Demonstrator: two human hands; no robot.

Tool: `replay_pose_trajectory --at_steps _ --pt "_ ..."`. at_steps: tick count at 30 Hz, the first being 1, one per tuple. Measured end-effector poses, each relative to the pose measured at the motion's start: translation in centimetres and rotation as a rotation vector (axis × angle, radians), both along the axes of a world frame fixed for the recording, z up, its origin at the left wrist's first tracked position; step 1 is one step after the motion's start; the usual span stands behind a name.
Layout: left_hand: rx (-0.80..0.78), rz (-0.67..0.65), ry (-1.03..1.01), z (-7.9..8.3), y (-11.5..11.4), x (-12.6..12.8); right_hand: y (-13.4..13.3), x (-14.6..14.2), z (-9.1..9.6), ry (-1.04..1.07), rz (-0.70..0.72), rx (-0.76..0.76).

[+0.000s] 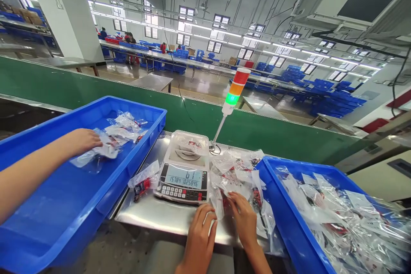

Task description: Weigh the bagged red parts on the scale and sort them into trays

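Note:
My left hand (199,236) is at the front edge of the steel table, just below the digital scale (183,180). Its fingers are slightly bent and apart, with nothing in them. My right hand (243,219) pinches the edge of a clear plastic bag (221,199) that has small red parts inside. More such bags (239,165) lie in a pile right of the scale. One bag (192,143) rests on the weighing plate, and the display is lit. Another bag (143,184) with red and black parts lies left of the scale.
A co-worker's hand (81,140) reaches bags in the left blue tray (64,231). The right blue tray (289,214) is heaped with bags. Behind the scale stands a signal light (236,90), lit green, before a green partition (199,115).

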State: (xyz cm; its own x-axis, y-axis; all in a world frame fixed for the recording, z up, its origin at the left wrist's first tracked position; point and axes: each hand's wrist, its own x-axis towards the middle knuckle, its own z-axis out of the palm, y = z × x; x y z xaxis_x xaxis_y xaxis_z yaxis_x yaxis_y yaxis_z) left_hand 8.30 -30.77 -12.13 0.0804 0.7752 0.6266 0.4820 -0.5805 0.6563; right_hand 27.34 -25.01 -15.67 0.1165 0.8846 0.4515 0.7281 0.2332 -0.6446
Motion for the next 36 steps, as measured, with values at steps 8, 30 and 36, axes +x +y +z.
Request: replay_pose_trajectory --at_steps 8,30,36 --pt "-0.126 -0.047 -0.032 0.8 0.0 1.2 -1.6 0.6 5.4 0.391 -0.452 -0.019" --pt "-0.603 -0.304 -0.363 7.8 7.0 -5.8 -2.1 1.4 7.6 1.054 -0.066 -0.214" --pt "-0.900 -0.474 -0.260 8.6 6.4 -4.0 -1.5 -1.1 10.7 0.814 0.181 -0.285"
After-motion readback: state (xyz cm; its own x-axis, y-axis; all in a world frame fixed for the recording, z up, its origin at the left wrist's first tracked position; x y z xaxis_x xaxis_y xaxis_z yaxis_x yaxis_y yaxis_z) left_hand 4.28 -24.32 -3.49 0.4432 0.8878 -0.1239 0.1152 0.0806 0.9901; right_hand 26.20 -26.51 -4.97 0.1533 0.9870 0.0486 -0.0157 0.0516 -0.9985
